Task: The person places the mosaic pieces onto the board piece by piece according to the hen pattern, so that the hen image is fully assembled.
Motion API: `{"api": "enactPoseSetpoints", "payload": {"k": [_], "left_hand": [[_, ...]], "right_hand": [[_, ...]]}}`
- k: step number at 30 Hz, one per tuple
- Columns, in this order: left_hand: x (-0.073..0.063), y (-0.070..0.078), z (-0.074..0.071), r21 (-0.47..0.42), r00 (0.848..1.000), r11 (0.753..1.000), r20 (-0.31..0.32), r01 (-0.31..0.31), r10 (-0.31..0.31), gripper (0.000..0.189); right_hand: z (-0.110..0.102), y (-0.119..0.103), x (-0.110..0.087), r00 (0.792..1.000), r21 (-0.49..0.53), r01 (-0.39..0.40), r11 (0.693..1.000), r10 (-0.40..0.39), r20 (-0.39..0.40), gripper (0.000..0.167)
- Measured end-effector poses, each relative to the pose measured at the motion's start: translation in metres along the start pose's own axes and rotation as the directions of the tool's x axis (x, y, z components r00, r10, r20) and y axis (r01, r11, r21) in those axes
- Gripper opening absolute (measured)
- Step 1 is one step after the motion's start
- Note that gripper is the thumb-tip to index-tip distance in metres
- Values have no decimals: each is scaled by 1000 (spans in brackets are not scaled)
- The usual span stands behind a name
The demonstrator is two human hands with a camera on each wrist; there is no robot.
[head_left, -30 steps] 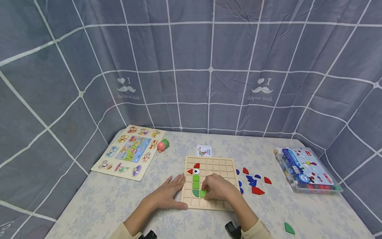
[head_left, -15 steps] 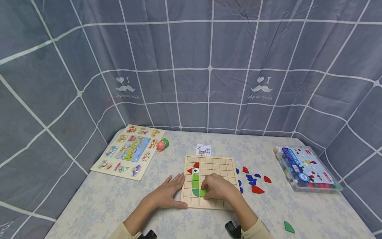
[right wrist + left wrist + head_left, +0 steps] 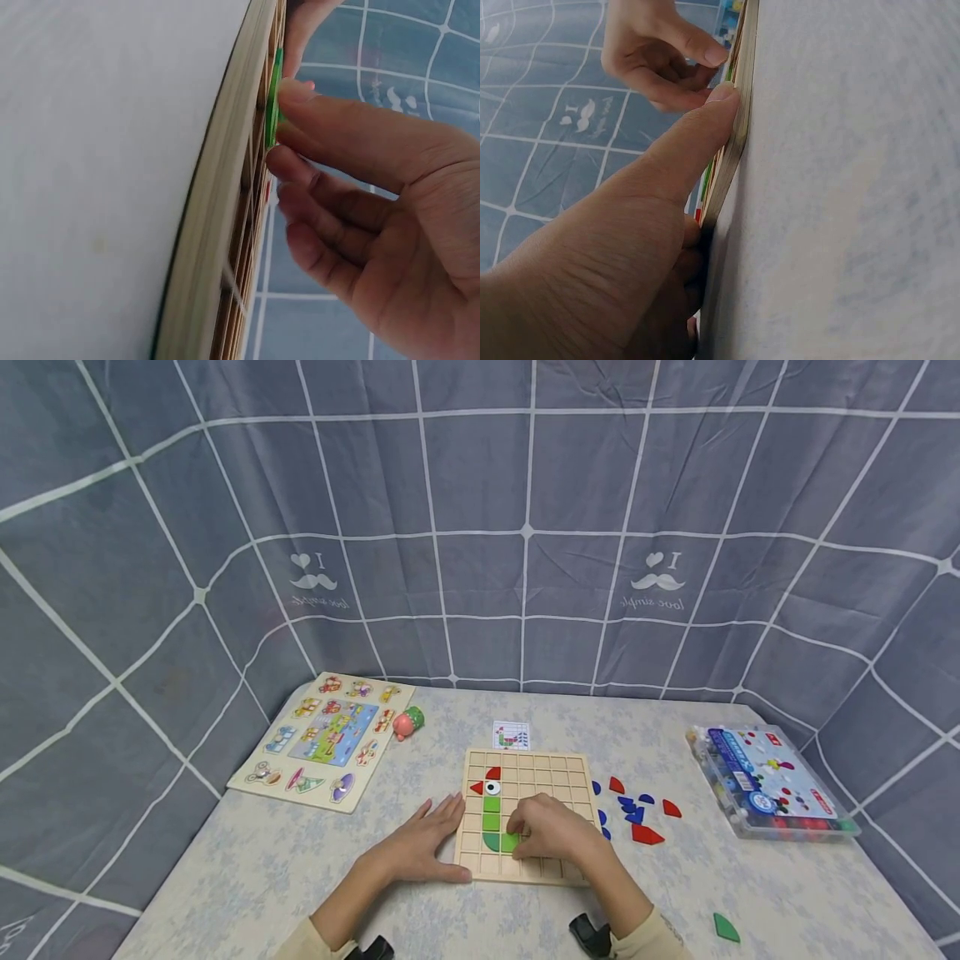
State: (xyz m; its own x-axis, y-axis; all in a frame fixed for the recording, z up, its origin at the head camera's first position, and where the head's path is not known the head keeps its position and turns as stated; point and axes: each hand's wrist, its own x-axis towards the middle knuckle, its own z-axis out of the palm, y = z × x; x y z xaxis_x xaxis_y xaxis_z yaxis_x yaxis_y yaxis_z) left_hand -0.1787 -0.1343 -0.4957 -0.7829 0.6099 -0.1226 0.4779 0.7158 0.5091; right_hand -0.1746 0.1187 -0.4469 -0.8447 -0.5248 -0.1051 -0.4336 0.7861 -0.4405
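A wooden grid board [image 3: 551, 768] lies on the table. Set in its left columns are a red quarter piece [image 3: 493, 773], a small red triangle [image 3: 477, 788], a round eye piece [image 3: 492, 787], green squares [image 3: 491, 822] and a dark green rounded piece [image 3: 491, 842]. My left hand [image 3: 422, 846] rests along the board's left edge, fingers extended, thumb at the near left corner. With thumb and curled fingertips, my right hand [image 3: 551, 831] pinches a bright green square tile [image 3: 509, 843] beside the dark green piece. The right wrist view shows the green tile [image 3: 274, 101] low against the board.
A small pattern card [image 3: 512, 735] lies beyond the board. Red pieces [image 3: 647, 834] and blue pieces [image 3: 634, 815] are scattered to its right, a green quarter piece [image 3: 726, 927] nearer. A picture puzzle [image 3: 303, 747], a toy [image 3: 408, 723] and a plastic case [image 3: 776, 781] stand farther out.
Both hands keep nearly the same places on the board. My right wrist has shifted very slightly to the right, and the head view has tilted a little.
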Motion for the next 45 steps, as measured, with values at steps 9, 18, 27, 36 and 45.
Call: {"api": "enactPoseSetpoints", "payload": {"k": [9, 18, 27, 36, 45], "left_hand": [[-1, 0, 0, 4, 1000, 1000, 0, -14, 14, 110], [-1, 2, -1, 1, 1000, 1000, 3, -14, 14, 109], [-1, 2, -1, 8, 1000, 1000, 10, -6, 6, 109], [-1, 1, -2, 0, 1000, 1000, 8, -6, 6, 109], [-1, 1, -2, 24, 1000, 1000, -3, -19, 19, 110]], "right_hand": [[-14, 24, -20, 988, 96, -140, 985, 146, -57, 23], [-40, 79, -54, 965, 86, -214, 973, 224, -135, 22], [-60, 123, -80, 884, 55, -463, 885, 465, -48, 33], [-58, 128, -79, 890, 89, -452, 887, 456, -22, 23], [-57, 130, -84, 868, 108, -496, 862, 497, 15, 41]]}}
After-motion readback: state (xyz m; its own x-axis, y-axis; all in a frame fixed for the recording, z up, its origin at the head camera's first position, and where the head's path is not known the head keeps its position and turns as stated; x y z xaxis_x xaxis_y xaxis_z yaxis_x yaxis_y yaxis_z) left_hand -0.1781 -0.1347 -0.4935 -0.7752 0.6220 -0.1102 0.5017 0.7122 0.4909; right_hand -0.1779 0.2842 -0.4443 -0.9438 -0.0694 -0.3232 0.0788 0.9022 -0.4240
